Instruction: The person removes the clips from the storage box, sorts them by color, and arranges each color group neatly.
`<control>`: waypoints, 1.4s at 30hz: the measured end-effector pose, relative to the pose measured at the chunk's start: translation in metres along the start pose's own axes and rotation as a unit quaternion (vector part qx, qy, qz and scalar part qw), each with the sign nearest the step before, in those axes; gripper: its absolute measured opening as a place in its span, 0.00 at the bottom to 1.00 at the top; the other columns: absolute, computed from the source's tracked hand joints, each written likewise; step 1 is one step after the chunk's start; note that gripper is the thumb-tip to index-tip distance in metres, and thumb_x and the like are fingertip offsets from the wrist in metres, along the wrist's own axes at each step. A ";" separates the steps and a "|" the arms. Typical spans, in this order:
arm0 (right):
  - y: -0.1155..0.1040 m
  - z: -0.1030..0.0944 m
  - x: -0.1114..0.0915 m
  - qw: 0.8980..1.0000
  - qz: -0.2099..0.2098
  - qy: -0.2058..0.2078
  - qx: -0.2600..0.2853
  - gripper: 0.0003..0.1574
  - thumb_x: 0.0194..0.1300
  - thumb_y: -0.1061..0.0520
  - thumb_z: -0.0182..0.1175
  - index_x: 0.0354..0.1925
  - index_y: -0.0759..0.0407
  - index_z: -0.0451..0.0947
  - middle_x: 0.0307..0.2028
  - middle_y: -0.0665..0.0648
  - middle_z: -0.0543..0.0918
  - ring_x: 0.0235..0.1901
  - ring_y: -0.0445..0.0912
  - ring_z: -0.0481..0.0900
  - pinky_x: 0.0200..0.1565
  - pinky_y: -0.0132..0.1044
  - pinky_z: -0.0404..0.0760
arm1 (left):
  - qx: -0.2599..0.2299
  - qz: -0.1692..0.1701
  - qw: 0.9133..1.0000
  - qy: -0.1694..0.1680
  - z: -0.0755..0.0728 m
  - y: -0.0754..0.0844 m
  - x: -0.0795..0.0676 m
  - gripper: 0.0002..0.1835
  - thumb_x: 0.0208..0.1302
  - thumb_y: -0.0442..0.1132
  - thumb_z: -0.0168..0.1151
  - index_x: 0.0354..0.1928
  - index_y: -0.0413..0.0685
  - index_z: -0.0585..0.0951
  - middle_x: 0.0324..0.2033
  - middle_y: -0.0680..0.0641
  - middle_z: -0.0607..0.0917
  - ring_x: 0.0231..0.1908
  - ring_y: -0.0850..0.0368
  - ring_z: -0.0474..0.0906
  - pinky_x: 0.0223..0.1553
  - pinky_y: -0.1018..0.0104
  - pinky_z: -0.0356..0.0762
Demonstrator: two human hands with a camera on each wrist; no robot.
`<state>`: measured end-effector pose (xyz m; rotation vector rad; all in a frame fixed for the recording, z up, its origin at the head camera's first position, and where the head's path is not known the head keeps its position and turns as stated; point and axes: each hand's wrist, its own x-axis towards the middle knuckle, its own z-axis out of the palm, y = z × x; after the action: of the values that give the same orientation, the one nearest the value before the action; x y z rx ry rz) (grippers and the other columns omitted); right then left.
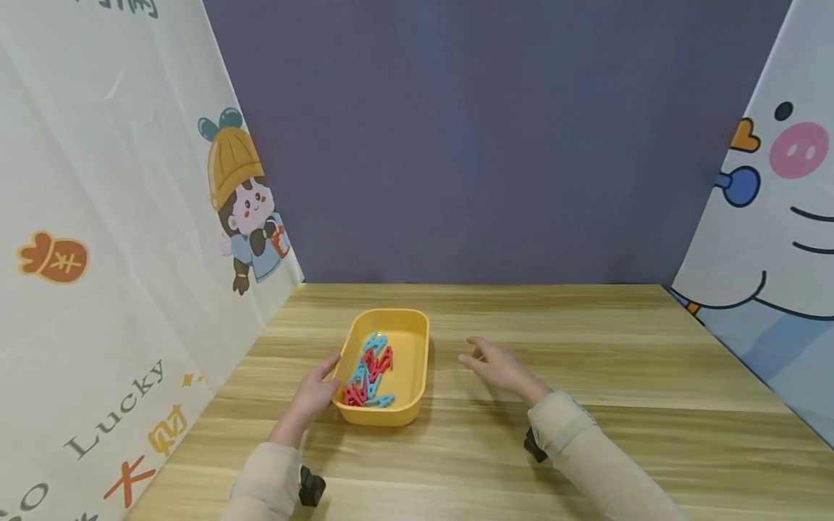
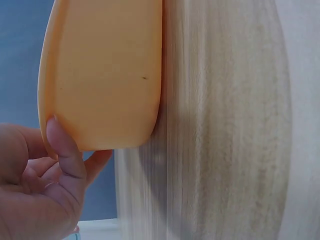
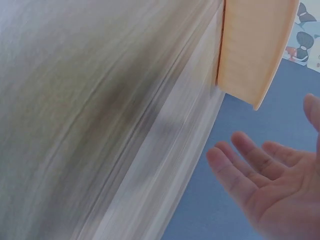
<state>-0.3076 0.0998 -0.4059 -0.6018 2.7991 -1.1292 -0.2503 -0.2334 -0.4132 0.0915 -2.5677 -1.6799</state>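
A yellow plastic tray (image 1: 412, 365) with rounded corners rests on the wooden table, left of the middle. Inside it, mostly along its left side, lie several red clothespins (image 1: 355, 395) and light-blue clothespins (image 1: 381, 401). My left hand (image 1: 316, 393) grips the tray's left rim near the front corner. In the left wrist view the thumb presses against the outer wall (image 2: 100, 75), with the other fingers at the rim. To the right of the tray, apart from it, my right hand (image 1: 502, 367) hovers over the table with loosely bent fingers and holds nothing, as the right wrist view confirms.
The wood-grain table (image 1: 625, 362) spreads to the right and in front of the tray. Behind it stands a plain dark blue-grey panel (image 1: 495, 145). White printed sheets flank it, a left sheet (image 1: 130, 181) and a right sheet (image 1: 782, 253).
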 end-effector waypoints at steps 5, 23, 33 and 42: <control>-0.003 0.000 0.000 1.000 0.002 -0.003 0.025 0.37 0.67 0.42 0.51 0.65 0.63 0.60 0.47 0.63 0.77 0.46 0.56 0.75 0.47 0.53 0.73 | 0.000 -0.001 1.000 -0.006 0.000 0.002 -0.003 0.27 0.62 0.24 0.46 0.65 0.32 0.59 0.62 0.28 0.60 0.22 0.52 0.77 0.25 0.53 0.78; -0.006 -0.001 0.003 0.989 0.001 -0.028 0.144 0.34 0.65 0.51 0.56 0.63 0.67 0.60 0.47 0.64 0.75 0.44 0.54 0.76 0.43 0.47 0.77 | -0.009 0.010 1.000 -0.015 0.006 0.004 -0.011 0.28 0.62 0.24 0.48 0.65 0.33 0.59 0.62 0.30 0.61 0.20 0.55 0.73 0.23 0.56 0.77; -0.012 0.000 0.002 0.979 -0.012 -0.040 0.199 0.34 0.65 0.53 0.56 0.62 0.69 0.60 0.49 0.67 0.74 0.45 0.61 0.75 0.44 0.50 0.77 | -0.034 0.015 0.999 -0.022 0.013 0.004 -0.014 0.28 0.62 0.23 0.48 0.65 0.32 0.59 0.62 0.30 0.60 0.16 0.58 0.70 0.20 0.57 0.76; -0.015 0.002 0.004 0.975 -0.008 -0.039 0.218 0.35 0.64 0.52 0.58 0.62 0.69 0.61 0.48 0.66 0.74 0.46 0.59 0.75 0.44 0.47 0.77 | -0.045 0.011 0.999 -0.023 0.017 0.007 -0.019 0.28 0.62 0.23 0.48 0.65 0.32 0.60 0.62 0.30 0.62 0.16 0.58 0.71 0.21 0.55 0.77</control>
<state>-0.3059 0.0867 -0.3969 -0.6052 2.3663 -1.6158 -0.2334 -0.2130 -0.4143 0.0193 -2.5107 -1.8072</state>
